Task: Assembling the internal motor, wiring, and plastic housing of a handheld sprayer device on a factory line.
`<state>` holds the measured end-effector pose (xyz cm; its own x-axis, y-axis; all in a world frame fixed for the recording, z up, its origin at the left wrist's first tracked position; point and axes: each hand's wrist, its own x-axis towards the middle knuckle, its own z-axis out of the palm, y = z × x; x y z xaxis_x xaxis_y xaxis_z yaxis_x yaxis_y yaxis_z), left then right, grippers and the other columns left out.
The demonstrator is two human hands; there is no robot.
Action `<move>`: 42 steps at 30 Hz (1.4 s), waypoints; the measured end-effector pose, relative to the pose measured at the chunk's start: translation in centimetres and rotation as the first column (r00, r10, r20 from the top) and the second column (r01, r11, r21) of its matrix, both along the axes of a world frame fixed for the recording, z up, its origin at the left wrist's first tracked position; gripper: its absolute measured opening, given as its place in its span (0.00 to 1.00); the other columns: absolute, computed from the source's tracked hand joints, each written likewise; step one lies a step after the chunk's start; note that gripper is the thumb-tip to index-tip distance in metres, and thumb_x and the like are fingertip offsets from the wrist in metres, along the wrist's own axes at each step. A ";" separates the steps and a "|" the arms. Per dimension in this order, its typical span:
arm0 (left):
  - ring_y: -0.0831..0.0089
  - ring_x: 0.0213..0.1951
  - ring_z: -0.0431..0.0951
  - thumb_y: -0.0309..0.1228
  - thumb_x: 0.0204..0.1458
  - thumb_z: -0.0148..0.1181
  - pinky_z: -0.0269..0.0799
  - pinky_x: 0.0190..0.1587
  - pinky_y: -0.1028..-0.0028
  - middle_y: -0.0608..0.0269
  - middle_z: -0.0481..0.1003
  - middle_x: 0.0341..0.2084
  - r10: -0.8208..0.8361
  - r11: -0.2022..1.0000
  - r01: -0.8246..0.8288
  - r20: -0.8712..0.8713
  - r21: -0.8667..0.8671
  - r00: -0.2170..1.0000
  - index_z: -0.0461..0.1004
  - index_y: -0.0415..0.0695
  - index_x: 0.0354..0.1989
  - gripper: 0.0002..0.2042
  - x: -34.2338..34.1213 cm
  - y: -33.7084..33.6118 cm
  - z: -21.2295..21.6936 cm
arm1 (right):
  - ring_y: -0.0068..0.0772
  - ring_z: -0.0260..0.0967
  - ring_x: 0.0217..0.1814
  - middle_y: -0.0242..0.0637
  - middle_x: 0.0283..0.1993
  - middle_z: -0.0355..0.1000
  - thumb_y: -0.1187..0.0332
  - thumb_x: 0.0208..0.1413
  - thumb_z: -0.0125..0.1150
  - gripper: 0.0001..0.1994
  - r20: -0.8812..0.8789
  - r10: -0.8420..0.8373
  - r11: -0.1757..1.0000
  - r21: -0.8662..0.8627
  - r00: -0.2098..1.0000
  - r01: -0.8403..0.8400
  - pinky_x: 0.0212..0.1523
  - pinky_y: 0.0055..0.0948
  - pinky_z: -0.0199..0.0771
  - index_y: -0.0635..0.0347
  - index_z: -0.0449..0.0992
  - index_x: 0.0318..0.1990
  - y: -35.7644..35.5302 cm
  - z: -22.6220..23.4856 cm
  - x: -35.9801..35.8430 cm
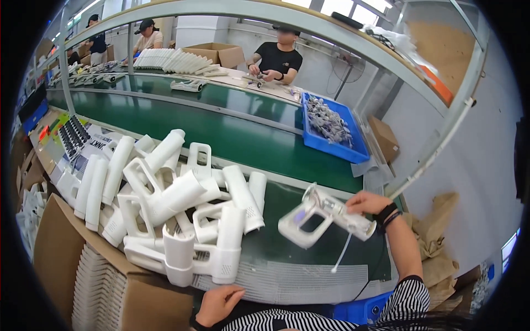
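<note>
My right hand (365, 203) grips the barrel end of a white handled housing (309, 223), its thumb and fingers on the rim. The housing lies open side up, with clear and metallic parts inside and a looped handle toward the left. A thin white lead (341, 255) hangs from it toward the table. At the table's near edge, my left hand (220, 304) has its fingers curled together, with nothing visible in them. Beside it lies a heap of white housings (176, 201), tubular with looped handles, some with perforated ends.
A cardboard box (149, 300) of stacked white parts stands at near left. Across the green belt (221, 129) is a blue tray (338, 148) of small parts, and a person (279, 60) works beyond. A metal shelf frame (221, 11) spans overhead. A perforated mat (309, 284) lines the near edge.
</note>
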<state>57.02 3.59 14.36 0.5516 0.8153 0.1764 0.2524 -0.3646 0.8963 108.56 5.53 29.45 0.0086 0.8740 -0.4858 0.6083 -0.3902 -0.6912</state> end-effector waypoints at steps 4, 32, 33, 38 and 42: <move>0.42 0.63 0.64 0.51 0.59 0.58 0.59 0.63 0.44 0.40 0.62 0.65 -0.256 0.654 0.070 -0.133 -0.753 0.957 0.68 0.44 0.65 0.31 -1.2 4.1 -3.0 | 0.12 0.63 0.22 0.21 0.24 0.70 0.66 0.60 0.62 0.08 -0.108 -0.034 0.992 0.119 0.994 0.047 0.24 0.18 0.63 0.62 0.81 0.36 11.6 0.4 2.5; 0.61 0.36 0.72 0.42 0.61 0.59 0.67 0.39 0.64 0.49 0.73 0.39 0.093 0.546 0.010 0.072 -0.838 0.993 0.76 0.36 0.44 0.18 8.4 22.8 -13.1 | 0.44 0.79 0.42 0.47 0.43 0.76 0.73 0.64 0.48 0.11 -0.771 -0.523 0.606 -0.037 0.363 0.795 0.42 0.44 0.84 0.65 0.69 0.52 57.9 -18.0 7.0; 0.62 0.35 0.73 0.41 0.61 0.59 0.67 0.38 0.65 0.49 0.74 0.38 0.104 0.555 0.006 0.076 -0.832 0.992 0.76 0.36 0.43 0.17 8.4 22.7 -13.0 | 0.44 0.79 0.42 0.47 0.43 0.76 0.73 0.64 0.48 0.11 -0.775 -0.518 0.607 -0.035 0.361 0.794 0.42 0.44 0.84 0.65 0.69 0.52 57.5 -17.7 6.2; 0.65 0.31 0.74 0.40 0.61 0.59 0.69 0.34 0.68 0.51 0.76 0.34 0.134 0.617 -0.010 0.092 -0.787 0.987 0.78 0.35 0.40 0.16 7.4 21.5 -11.1 | 0.36 0.78 0.43 0.41 0.46 0.76 0.65 0.63 0.56 0.14 -0.480 -0.286 0.918 0.111 0.829 0.381 0.44 0.37 0.82 0.62 0.73 0.53 52.3 -14.6 0.5; 0.68 0.27 0.76 0.38 0.62 0.59 0.70 0.31 0.71 0.52 0.77 0.30 0.199 0.654 -0.071 0.080 -0.753 0.977 0.79 0.34 0.37 0.16 4.9 18.1 -8.9 | 0.33 0.77 0.47 0.40 0.51 0.74 0.61 0.63 0.60 0.21 -0.167 0.234 0.971 0.096 0.958 -0.221 0.47 0.34 0.79 0.64 0.71 0.58 43.6 -9.2 -7.0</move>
